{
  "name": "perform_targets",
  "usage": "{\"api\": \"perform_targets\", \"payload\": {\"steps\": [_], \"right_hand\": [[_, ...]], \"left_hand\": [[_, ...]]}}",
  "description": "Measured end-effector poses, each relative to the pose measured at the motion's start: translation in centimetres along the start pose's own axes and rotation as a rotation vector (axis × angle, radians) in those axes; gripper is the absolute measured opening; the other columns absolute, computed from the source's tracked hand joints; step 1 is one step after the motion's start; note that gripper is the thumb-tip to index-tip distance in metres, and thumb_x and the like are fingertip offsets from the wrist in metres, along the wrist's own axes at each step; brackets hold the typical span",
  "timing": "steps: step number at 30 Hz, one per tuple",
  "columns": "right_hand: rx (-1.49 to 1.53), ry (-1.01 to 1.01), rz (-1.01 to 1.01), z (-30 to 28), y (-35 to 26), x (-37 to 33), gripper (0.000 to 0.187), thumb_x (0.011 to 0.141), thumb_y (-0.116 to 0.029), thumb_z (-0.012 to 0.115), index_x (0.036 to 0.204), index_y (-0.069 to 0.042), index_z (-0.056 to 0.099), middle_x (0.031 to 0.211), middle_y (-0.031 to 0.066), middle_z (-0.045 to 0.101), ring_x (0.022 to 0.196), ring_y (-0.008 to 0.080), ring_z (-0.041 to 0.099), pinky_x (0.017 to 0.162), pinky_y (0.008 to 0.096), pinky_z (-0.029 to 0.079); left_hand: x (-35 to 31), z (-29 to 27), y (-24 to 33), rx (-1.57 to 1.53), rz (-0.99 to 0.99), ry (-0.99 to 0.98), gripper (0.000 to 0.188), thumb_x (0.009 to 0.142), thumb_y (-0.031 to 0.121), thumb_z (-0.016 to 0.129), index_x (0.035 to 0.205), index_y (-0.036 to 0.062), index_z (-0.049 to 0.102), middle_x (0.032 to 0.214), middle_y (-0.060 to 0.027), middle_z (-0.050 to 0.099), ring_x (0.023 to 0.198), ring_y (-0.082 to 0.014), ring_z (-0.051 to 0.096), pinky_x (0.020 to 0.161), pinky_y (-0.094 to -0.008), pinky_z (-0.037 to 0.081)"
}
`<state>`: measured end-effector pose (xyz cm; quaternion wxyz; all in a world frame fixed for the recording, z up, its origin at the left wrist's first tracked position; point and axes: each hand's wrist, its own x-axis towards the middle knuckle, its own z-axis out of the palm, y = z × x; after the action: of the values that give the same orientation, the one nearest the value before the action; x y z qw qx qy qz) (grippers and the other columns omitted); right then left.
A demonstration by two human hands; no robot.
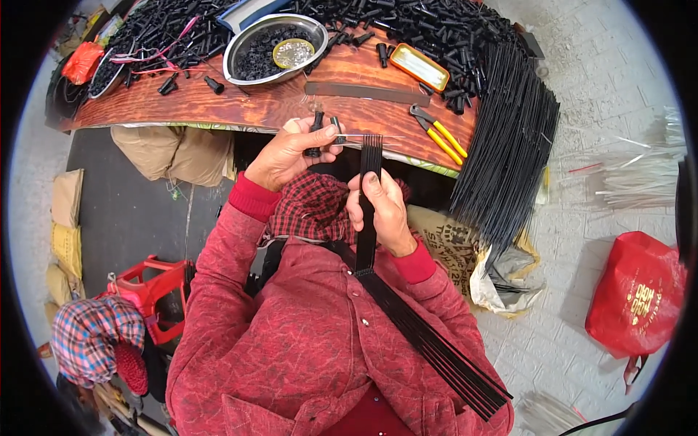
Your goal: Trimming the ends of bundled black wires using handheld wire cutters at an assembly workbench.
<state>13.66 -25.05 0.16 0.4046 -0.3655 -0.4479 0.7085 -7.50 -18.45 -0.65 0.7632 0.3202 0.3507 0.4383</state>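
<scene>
My left hand (287,152) is closed near the table's front edge. Between its fingers sits a small black tubular part (315,138), with a second dark piece (337,129) beside the fingertips. A thin, pale needle-like rod (356,136) runs from there to the upper end of a flat band of black strips (369,163). Around this band my right hand (385,207) is wrapped, thumb on top. Below the hand the band bends at a narrow join and fans out across my red jacket. What the rod is made of I cannot make out.
On the wooden table (254,109) lie yellow-handled pliers (440,134), a dark flat bar (363,92), a metal bowl (236,69) of small black parts and an orange-rimmed tin (419,67). Black strips (505,145) hang over its right edge. A red stool (149,294) stands left, near another person.
</scene>
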Motion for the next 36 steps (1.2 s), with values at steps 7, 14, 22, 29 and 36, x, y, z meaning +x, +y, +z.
{"api": "perform_targets", "payload": {"steps": [7, 14, 22, 29, 36], "right_hand": [[0.027, -0.039, 0.04, 0.4, -0.1, 0.3, 0.047, 0.105, -0.046, 0.042, 0.103, 0.0, 0.05, 0.061, 0.0086, 0.053, 0.047, 0.0138, 0.048, 0.046, 0.0258, 0.041], [0.036, -0.069, 0.057, 0.3, -0.2, 0.4, 0.046, 0.106, -0.045, 0.041, 0.104, 0.0, 0.05, 0.062, 0.008, 0.054, 0.048, 0.0138, 0.049, 0.046, 0.0261, 0.042], [0.046, -0.1, 0.044, 0.1, 0.3, 0.6, 0.044, 0.106, -0.043, 0.04, 0.104, 0.0, 0.05, 0.062, 0.008, 0.054, 0.048, 0.0138, 0.05, 0.046, 0.026, 0.043], [0.066, -0.111, 0.037, 0.1, 0.5, 0.5, 0.044, 0.107, -0.043, 0.04, 0.104, 0.0, 0.05, 0.062, 0.0076, 0.054, 0.047, 0.0135, 0.05, 0.046, 0.0262, 0.043], [0.011, -0.096, 0.042, 0.4, 0.0, 0.5, 0.042, 0.106, -0.041, 0.044, 0.104, 0.0, 0.05, 0.063, 0.0061, 0.055, 0.049, 0.0113, 0.052, 0.045, 0.0249, 0.044]], "left_hand": [[-0.1, -0.2, -0.5, -0.07, -0.032, -0.018, 0.028, 0.093, 0.024, 0.072, 0.112, 0.006, 0.062, 0.1, -0.002, 0.067, 0.087, -0.0098, 0.065, 0.073, -0.0236, 0.054], [-0.4, 0.5, -0.1, -0.051, -0.042, 0.012, 0.03, 0.092, 0.023, 0.072, 0.115, 0.0052, 0.062, 0.103, -0.0027, 0.066, 0.086, -0.0098, 0.065, 0.072, -0.0226, 0.055], [-0.4, 1.1, 0.1, -0.032, -0.033, 0.05, 0.028, 0.093, 0.019, 0.071, 0.115, 0.0036, 0.062, 0.104, -0.0035, 0.066, 0.083, -0.011, 0.066, 0.072, -0.0249, 0.057], [-0.6, 1.2, 0.1, -0.051, 0.0, 0.083, 0.025, 0.091, 0.014, 0.072, 0.11, 0.0041, 0.059, 0.109, -0.0078, 0.066, 0.082, -0.0144, 0.067, 0.071, -0.0277, 0.058], [-1.3, 1.4, 0.0, -0.036, 0.133, 0.062, 0.024, 0.089, 0.012, 0.074, 0.107, 0.0033, 0.061, 0.107, -0.0087, 0.068, 0.079, -0.015, 0.066, 0.07, -0.0282, 0.056]]}}
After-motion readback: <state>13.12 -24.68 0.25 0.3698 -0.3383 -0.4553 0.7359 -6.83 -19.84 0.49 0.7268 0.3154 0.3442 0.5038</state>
